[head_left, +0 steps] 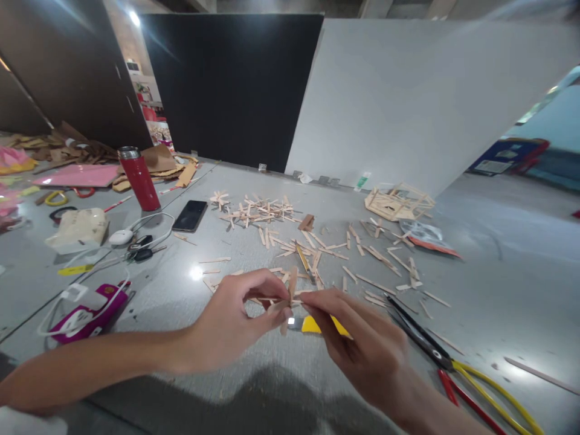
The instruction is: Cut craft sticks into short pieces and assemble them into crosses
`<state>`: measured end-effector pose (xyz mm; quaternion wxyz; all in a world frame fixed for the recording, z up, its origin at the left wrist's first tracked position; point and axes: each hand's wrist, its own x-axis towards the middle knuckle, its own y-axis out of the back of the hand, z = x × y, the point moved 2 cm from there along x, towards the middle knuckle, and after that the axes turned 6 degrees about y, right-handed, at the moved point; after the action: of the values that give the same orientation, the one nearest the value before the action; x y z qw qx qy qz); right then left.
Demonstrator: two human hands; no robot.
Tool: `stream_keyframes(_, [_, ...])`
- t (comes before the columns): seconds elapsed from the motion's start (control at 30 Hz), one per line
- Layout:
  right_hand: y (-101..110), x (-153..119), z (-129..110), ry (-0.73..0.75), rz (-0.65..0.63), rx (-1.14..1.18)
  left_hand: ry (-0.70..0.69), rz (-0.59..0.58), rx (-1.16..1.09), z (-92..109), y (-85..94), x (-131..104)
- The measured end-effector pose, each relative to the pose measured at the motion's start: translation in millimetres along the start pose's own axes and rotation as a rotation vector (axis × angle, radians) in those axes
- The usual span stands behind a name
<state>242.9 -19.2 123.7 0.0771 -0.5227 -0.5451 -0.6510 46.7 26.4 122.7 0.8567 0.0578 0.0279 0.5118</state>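
My left hand (240,314) pinches small wooden craft sticks (292,281) between thumb and forefinger above the table. One piece stands nearly upright and others cross it, but how they are joined is unclear. From the right, my right hand (362,344) closes its fingertips on the end of a thin stick at the same crossing. Below the hands lies a yellow-handled cutter (312,325), partly covered by my right fingers. A yellow pencil (303,258) rests among the loose stick pieces (267,210) just beyond.
Right of my hand lie long-nosed shears (446,361) with yellow and red handles. A stick-built frame (399,202) stands farther back by a plastic packet (428,237). On the left are a phone (190,215), red flask (139,180), cables and a purple power strip (93,311).
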Motion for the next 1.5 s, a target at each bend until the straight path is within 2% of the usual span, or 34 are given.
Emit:
stream_keyframes(0.13, [-1,-1,-1,0.024,0.004,-0.019,0.003,-0.012,-0.022,1,-1.0,0])
stream_keyframes(0.27, [-2,-1,1,-0.012,0.021,-0.026,-0.043,-0.021,-0.001,4,-0.2,1])
stream_keyframes(0.47, [-1,3,5,-0.181,0.036,0.052,0.037,-0.051,-0.059,6,1.3,3])
stream_keyframes(0.63, [-1,10,5,-0.343,-0.052,0.210,0.072,-0.025,-0.113,6,2.2,5])
stream_keyframes(0.8, [-3,10,7,-0.454,-0.108,0.322,0.088,0.016,-0.147,-3,2.1,6])
stream_keyframes(0.97, [-9,7,10,-0.601,-0.151,0.499,0.189,-0.078,-0.360,-14,-3.9,7])
stream_keyframes(1.03, [-11,7,11,-0.639,-0.171,0.549,0.204,-0.070,-0.370,-14,-5.1,7])
stream_keyframes(1.1, [-13,6,11,-0.619,-0.197,0.526,0.206,-0.029,-0.328,-12,-4.8,7])
stream_keyframes(1.2, [-14,4,13,-0.463,-0.166,0.336,0.211,0.007,-0.289,-9,-4.2,7])
stream_keyframes(1.33, [-14,-1,12,-0.213,-0.059,0.093,0.202,-0.024,-0.312,-6,-4.5,6])
stream_keyframes(1.5, [-15,-4,9,-0.076,-0.049,0.037,0.209,-0.105,-0.376,-10,-5.1,6])
